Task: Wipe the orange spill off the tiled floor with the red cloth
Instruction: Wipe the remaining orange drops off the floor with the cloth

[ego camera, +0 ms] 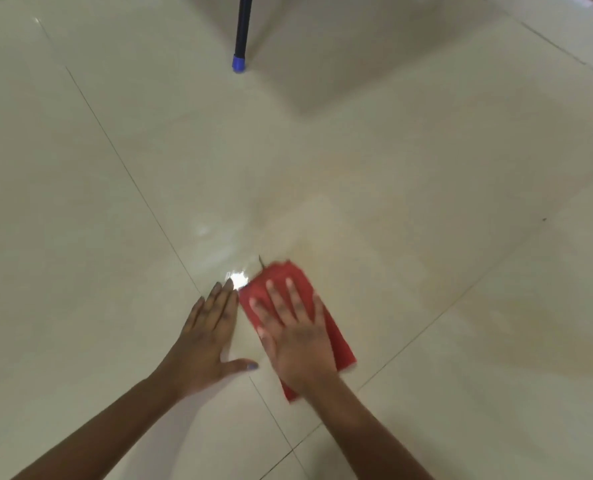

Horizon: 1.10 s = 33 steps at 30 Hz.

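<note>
The folded red cloth lies flat on the pale tiled floor. My right hand presses down on it with fingers spread and straight; it looks motion-blurred. My left hand rests flat on the bare tile just left of the cloth, fingers together and thumb out toward the cloth. A faint orange smear tints the tile beyond and to the right of the cloth, and a paler orange patch shows at the lower right. A wet glare spot shines by the cloth's far left corner.
A black pole with a blue end cap stands on the floor at the top centre. Dark grout lines cross the tiles diagonally. A small dark speck sits at the right.
</note>
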Tool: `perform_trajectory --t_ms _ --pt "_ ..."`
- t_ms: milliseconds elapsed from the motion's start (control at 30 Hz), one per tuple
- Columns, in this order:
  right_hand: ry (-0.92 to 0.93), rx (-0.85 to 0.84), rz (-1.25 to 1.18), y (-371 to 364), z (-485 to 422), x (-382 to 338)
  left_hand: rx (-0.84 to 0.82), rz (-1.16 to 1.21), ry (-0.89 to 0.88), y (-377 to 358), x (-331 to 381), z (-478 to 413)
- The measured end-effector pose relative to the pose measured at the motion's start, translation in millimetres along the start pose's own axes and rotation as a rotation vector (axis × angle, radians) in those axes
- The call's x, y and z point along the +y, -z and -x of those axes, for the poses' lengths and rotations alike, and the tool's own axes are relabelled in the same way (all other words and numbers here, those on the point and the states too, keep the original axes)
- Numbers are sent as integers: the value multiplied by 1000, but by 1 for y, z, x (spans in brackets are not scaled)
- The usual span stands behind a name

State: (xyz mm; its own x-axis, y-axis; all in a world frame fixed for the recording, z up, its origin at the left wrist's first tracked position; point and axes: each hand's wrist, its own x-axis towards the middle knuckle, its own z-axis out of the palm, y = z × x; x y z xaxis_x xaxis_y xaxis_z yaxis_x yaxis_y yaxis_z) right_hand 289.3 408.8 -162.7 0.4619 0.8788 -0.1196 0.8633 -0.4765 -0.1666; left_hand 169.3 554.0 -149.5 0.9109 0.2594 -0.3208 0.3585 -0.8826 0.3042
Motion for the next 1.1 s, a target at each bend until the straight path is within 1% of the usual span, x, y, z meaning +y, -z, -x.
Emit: perform_trajectory --t_ms 33,67,133,200,233,267,300,367,400,433,467,500,533,567,600,667,700,733,767,833,867,900,967,1033,1067,1100 --pt "9 24 -3 -2 27 4 0 9 2 -2 4 9" --pt "-25 8 -19 0 48 17 -8 21 6 -4 9 15" --pt "-146 46 10 5 66 53 -29 16 -2 -9 16 25" --pt "-332 54 51 15 44 81 -33 -3 -10 -15 21 29" --pt "-417 35 16 18 24 84 -18 -5 -8 -17 22 28" --pt "-452 5 -15 17 6 77 -4 -5 -3 -18 22 27" --pt "-415 -27 -17 16 -4 61 -2 -16 -1 -20 24 27" --pt "-199 -20 -15 6 9 21 -12 -40 -1 -21 27 29" --pt "-86 -32 -2 0 32 6 -11 -34 5 -22 29 30" --pt "-16 -16 6 -5 60 2 -4 -15 16 -22 30 32" --pt "-9 -12 1 -5 87 8 4 9 20 -24 34 34" --pt "-46 -21 -4 -4 107 23 1 25 14 -24 36 34" --pt "-119 6 5 -3 120 41 -12 20 -4 -27 42 36" --pt "-209 48 17 1 121 60 -18 -3 -23 -29 45 36" --pt "-313 54 33 7 114 73 -19 -27 -47 -31 48 37" --pt "-500 -4 -19 12 88 79 -27 -36 -69 -34 52 39" --pt "-512 -28 -48 11 78 67 -29 -29 -59 -34 52 41" --pt "-439 -38 -53 9 74 50 -32 -24 -46 -34 50 43" --pt "-310 -15 -51 3 80 28 -35 -28 -38 -34 48 46" --pt "-70 -44 -39 -10 118 -3 -43 -48 -47 -34 49 50" --pt "-25 -41 -40 -13 142 -3 -56 -59 -64 -35 52 51" --pt "-41 -38 -38 -13 161 9 -65 -71 -89 -36 59 51" --pt "-197 2 -8 -8 175 45 -74 -92 -149 -40 75 47" --pt "-430 31 -5 6 160 84 -66 -83 -201 -42 91 40" --pt "-523 -20 -32 12 150 94 -63 -99 -227 -41 97 35" --pt "-561 -50 -60 13 144 97 -64 -126 -255 -40 103 32"
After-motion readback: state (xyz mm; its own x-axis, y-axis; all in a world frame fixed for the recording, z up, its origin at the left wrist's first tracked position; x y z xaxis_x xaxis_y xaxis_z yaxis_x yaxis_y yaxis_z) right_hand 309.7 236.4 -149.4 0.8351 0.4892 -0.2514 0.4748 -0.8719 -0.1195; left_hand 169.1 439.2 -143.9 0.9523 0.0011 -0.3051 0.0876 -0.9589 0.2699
